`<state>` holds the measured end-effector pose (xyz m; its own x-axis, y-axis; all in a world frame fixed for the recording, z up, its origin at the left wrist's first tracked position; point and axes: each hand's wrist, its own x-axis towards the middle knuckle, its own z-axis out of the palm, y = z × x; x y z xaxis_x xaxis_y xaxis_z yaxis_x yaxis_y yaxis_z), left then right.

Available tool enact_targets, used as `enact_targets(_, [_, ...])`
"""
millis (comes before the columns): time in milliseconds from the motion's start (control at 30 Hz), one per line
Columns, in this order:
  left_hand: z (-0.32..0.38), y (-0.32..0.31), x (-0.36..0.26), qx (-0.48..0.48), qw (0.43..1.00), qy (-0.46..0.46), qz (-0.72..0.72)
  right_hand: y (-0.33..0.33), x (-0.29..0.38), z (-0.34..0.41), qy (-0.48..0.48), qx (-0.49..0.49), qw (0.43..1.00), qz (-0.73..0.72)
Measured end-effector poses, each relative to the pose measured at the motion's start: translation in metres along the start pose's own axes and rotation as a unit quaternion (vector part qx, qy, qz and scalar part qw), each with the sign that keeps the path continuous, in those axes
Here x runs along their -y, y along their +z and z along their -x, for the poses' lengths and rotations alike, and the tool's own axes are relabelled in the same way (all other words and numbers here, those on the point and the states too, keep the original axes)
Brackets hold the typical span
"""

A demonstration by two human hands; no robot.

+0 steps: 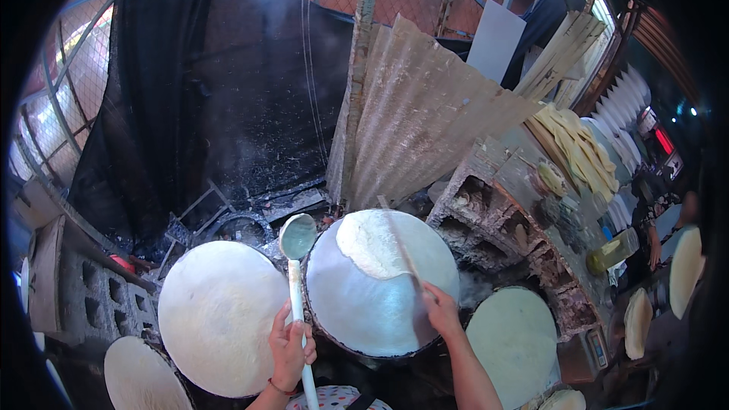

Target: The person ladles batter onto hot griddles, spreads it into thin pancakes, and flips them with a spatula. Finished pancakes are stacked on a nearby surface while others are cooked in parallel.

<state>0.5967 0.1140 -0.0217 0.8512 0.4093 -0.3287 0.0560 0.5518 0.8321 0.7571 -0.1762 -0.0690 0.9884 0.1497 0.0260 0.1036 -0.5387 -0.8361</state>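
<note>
My left hand [289, 347] grips the long white handle of a ladle [297, 237], whose greenish bowl is raised between two round griddles. In front of me, white batter [373, 245] lies over the far part of the middle griddle [359, 319]; the near part of its pale surface shows bare. My right hand [439, 310] holds a long thin wooden spreader [401, 245], blurred, slanting across the batter's right side. To the left, a pale thin round crepe [222, 313] covers another griddle. A greenish-white round [512, 341] covers the griddle at the right.
Another covered griddle [147, 373] is at lower left, near concrete blocks [102, 299]. Corrugated sheeting [421, 114] leans behind the griddles. At right are a rough block ledge [484, 222], a jar of yellowish liquid [612, 251], folded yellowish sheets [581, 148] and a person's hand [655, 247].
</note>
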Motion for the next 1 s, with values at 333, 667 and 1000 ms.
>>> enact_targets(333, [0.039, 0.023, 0.019, -0.041, 0.998, 0.037, 0.013, -0.033, -0.003, -0.003, -0.038, 0.067, 0.992, 0.101])
enact_targets(667, [0.089, 0.039, 0.053, -0.137, 0.986, 0.089, 0.023, -0.05, -0.025, 0.001, -0.181, 0.154, 0.963, 0.13])
enact_targets(1000, [0.11, 0.053, 0.061, -0.178, 0.979, 0.097, 0.038, -0.064, -0.007, -0.011, -0.16, 0.274, 0.944, 0.091])
